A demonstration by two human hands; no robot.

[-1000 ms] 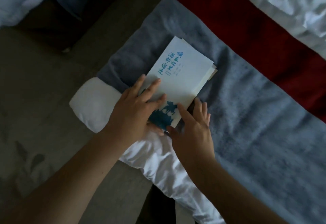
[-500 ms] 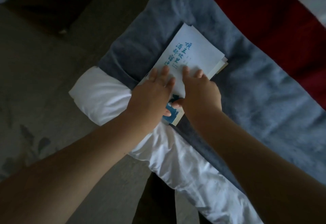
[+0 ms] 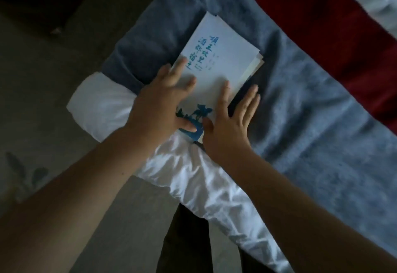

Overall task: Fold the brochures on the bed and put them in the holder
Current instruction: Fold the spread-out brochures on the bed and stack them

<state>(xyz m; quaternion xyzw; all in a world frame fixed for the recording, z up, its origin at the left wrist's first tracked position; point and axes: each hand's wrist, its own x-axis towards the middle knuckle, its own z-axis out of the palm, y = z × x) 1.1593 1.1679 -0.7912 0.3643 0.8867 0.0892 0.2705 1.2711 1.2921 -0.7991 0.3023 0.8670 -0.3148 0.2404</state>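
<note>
Brochure, white folded paper with blue writing (image 3: pixel 219 64) | left hand (image 3: pixel 159 105) and right hand (image 3: pixel 229 131) flat, fingers straight, pressing it | risk: soft grey blanket (image 3: pixel 311 133) sinks, fold may go crooked

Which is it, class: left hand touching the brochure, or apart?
Touching. Head view shows the left hand pressed flat on the brochure, overlapping its cover with no gap.

We log the brochure (image 3: pixel 223 62) as white with blue characters and a blue silhouette print. Beneath it is a grey-blue blanket (image 3: pixel 311 133), beyond it a red band (image 3: pixel 322 15), and left of it a white sheet (image 3: pixel 101 109) and leaf-patterned brownish carpet (image 3: pixel 32 101).
</note>
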